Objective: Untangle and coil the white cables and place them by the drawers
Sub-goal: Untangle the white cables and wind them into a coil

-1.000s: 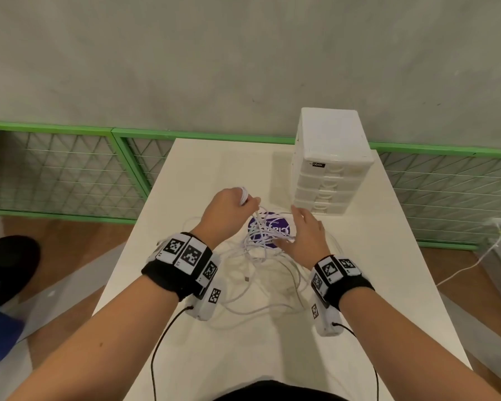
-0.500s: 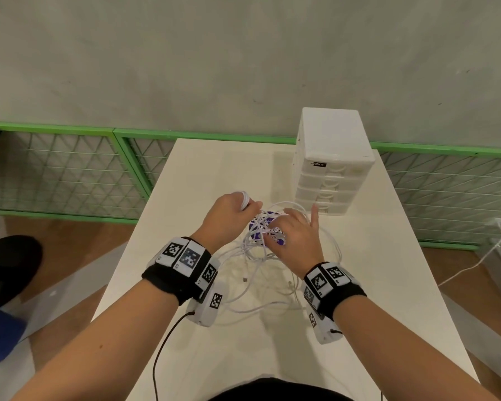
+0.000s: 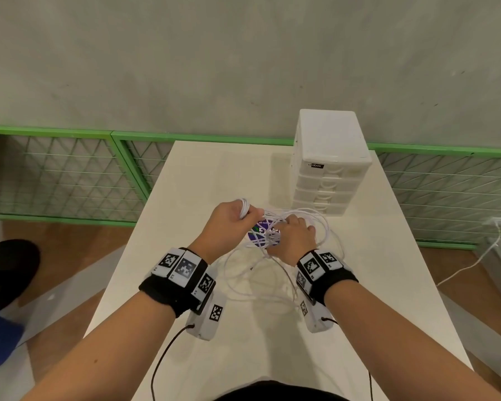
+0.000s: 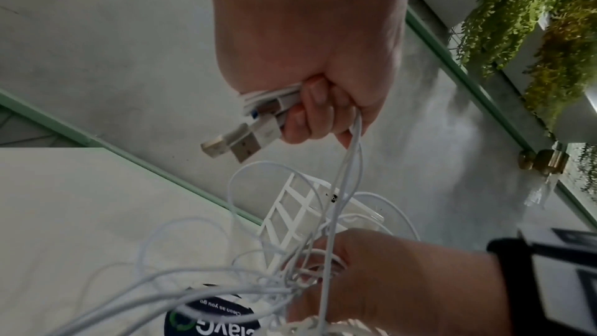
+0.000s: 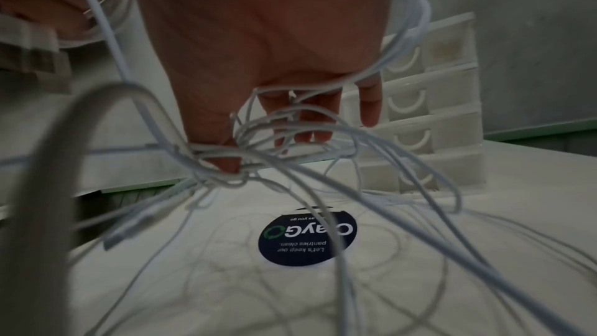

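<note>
A tangle of thin white cables [image 3: 261, 273] lies on the white table [image 3: 373, 285] in front of the white drawer unit [image 3: 329, 166]. My left hand [image 3: 232, 224] is a fist gripping a bundle of cable ends; the left wrist view shows USB plugs [image 4: 245, 137] sticking out of that left hand [image 4: 310, 101]. My right hand [image 3: 291, 237] is lifted in the knot, with strands [image 5: 245, 162] looped round its thumb and fingers [image 5: 368, 106]. Loops [image 3: 324, 224] trail towards the drawer unit [image 5: 429, 121].
A round dark sticker [image 5: 307, 236] lies on the table under the knot. A green-framed mesh fence [image 3: 61, 178] runs behind the table against a grey wall. A white wall cable [image 3: 475, 261] lies on the floor at the right. Bare tabletop lies left of the drawers.
My right hand has moved left into the tangle and lifted strands off the table. The left hand has kept its grip and shifted slightly towards me.
</note>
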